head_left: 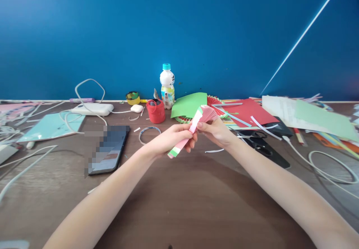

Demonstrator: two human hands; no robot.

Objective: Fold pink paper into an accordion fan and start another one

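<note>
Above the middle of the table I hold a pleated paper fan (209,113), pink with white and green edges. My left hand (178,136) is closed round its narrow, gathered part, thumb on top. A folded end with a green tip sticks out below that hand. My right hand (214,130) pinches the fan's right side, where the pleats spread out. The two hands almost touch. The fingers of my right hand are partly hidden behind the paper.
Behind the hands stand a drink bottle (167,88) and a red roll (156,111). A phone (110,150) lies at left. Green paper (189,105), red paper (252,111) and scissors (259,135) lie at right. White cables (331,174) run along both sides.
</note>
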